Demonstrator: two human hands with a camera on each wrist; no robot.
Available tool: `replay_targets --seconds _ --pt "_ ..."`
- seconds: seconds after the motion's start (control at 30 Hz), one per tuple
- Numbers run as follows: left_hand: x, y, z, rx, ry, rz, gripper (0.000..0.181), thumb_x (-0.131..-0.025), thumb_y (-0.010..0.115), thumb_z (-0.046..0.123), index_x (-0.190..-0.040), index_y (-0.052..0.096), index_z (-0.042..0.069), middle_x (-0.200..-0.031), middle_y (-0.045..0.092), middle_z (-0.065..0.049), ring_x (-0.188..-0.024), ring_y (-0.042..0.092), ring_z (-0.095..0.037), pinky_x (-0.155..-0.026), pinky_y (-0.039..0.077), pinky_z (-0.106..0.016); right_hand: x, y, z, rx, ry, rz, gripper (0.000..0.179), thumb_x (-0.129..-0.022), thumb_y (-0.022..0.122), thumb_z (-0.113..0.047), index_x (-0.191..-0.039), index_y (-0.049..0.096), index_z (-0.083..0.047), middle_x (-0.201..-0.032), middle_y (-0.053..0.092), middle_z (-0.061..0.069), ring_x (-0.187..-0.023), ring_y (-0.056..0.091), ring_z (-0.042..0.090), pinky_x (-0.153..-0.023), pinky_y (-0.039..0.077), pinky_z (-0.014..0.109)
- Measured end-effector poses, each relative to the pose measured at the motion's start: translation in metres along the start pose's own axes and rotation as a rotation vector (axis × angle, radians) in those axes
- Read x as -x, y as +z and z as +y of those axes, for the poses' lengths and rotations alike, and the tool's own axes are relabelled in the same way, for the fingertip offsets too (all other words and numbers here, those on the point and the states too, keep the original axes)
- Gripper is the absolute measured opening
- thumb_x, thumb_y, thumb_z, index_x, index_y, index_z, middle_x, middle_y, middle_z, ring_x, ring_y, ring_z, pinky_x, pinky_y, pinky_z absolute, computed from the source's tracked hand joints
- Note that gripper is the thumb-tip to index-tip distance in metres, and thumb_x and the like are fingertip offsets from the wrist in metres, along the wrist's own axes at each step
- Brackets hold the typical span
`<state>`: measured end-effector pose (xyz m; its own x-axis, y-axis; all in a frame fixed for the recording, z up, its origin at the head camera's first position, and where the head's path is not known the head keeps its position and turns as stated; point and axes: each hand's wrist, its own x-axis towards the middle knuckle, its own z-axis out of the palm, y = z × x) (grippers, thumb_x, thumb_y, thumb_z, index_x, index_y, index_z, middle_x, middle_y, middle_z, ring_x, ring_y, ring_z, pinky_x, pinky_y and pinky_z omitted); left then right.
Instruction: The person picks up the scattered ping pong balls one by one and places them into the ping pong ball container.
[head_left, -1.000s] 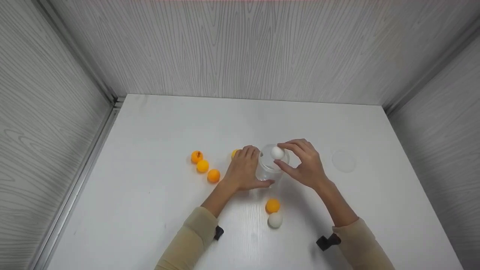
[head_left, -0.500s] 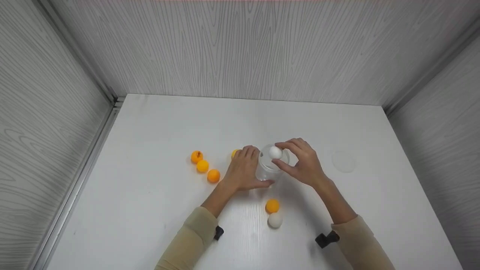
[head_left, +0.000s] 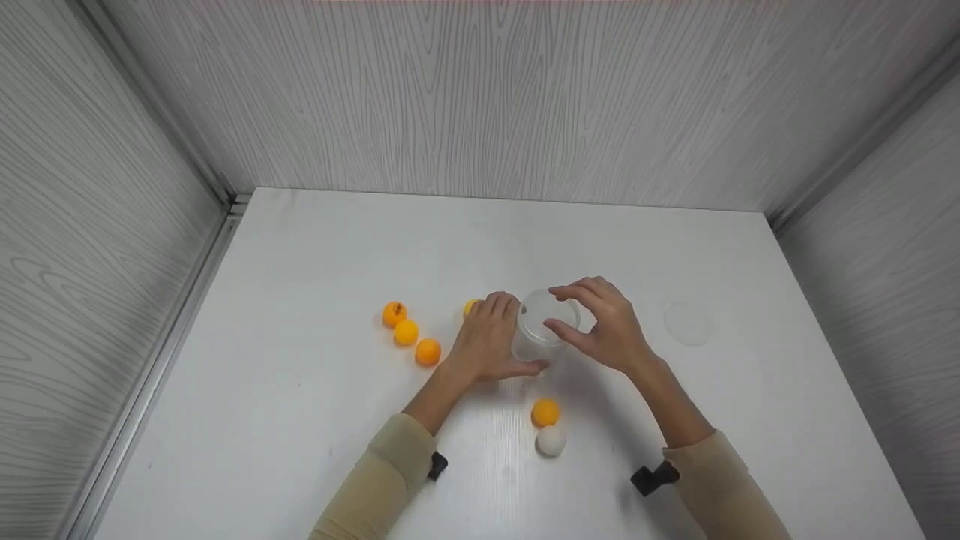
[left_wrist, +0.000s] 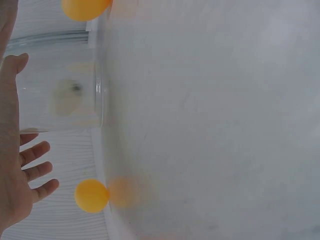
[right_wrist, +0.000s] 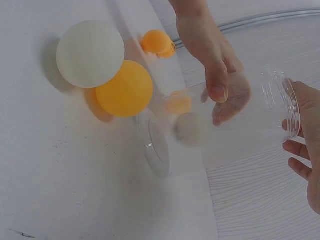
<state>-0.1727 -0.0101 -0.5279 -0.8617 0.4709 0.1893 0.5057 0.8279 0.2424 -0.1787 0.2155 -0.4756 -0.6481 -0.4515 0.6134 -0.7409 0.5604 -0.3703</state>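
We curl our left hand [head_left: 484, 337] round the upright clear jar [head_left: 538, 336], thumb across its near side, fingers along its left. Our right hand [head_left: 604, 330] arches over the rim, thumb and forefinger apart, gripping nothing. Below those fingertips, through the clear wall, we see a pale ball [right_wrist: 190, 131] inside.
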Motion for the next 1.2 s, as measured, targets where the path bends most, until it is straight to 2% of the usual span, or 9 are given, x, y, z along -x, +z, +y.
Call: replay_targets --seconds 0.17,0.37,0.57,0.97,1.2 --pt "0.0 0.0 0.001 0.009 0.002 0.009 0.092 -0.081 0.067 0.081 -0.136 0.053 0.009 -0.136 0.058 -0.008 -0.133 0.051 -0.028 -0.115 0.046 -0.041 0.001 0.001 -0.001 -0.002 -0.003 0.014 0.037 -0.085 0.088 -0.021 -0.118 0.076 -0.009 -0.108 0.076 0.004 -0.102 0.068 0.022 -0.095 0.057 0.032" --pt "0.0 0.0 0.001 -0.006 0.0 -0.008 0.096 -0.081 0.066 0.083 -0.139 0.052 0.008 -0.139 0.058 -0.01 -0.136 0.051 -0.029 -0.117 0.045 -0.042 0.002 -0.001 -0.001 0.016 -0.008 0.012 0.038 -0.085 0.088 -0.02 -0.12 0.076 -0.01 -0.109 0.074 0.005 -0.102 0.068 0.022 -0.094 0.058 0.034" --pt "0.0 0.0 0.0 -0.006 0.011 0.011 0.094 -0.08 0.067 0.082 -0.136 0.052 0.008 -0.137 0.058 -0.009 -0.133 0.052 -0.028 -0.114 0.047 -0.041 0.002 -0.004 -0.002 0.028 -0.02 0.009 0.04 -0.084 0.089 -0.02 -0.121 0.075 -0.011 -0.111 0.074 0.006 -0.103 0.068 0.023 -0.094 0.059 0.034" --pt "0.0 0.0 0.001 0.022 -0.009 -0.01 0.094 -0.081 0.067 0.081 -0.138 0.051 0.008 -0.138 0.058 -0.009 -0.134 0.051 -0.028 -0.115 0.046 -0.042 0.006 -0.007 -0.003 -0.021 -0.024 0.033 0.041 -0.084 0.089 -0.019 -0.122 0.075 -0.011 -0.111 0.073 0.008 -0.103 0.068 0.025 -0.095 0.056 0.034" --pt "0.001 -0.001 0.001 0.018 -0.014 -0.008 0.094 -0.08 0.069 0.081 -0.138 0.051 0.009 -0.136 0.058 -0.008 -0.134 0.051 -0.027 -0.116 0.045 -0.041 0.009 -0.01 -0.006 -0.021 -0.025 0.035 0.043 -0.083 0.088 -0.019 -0.123 0.075 -0.011 -0.112 0.073 0.009 -0.104 0.068 0.025 -0.099 0.055 0.028"
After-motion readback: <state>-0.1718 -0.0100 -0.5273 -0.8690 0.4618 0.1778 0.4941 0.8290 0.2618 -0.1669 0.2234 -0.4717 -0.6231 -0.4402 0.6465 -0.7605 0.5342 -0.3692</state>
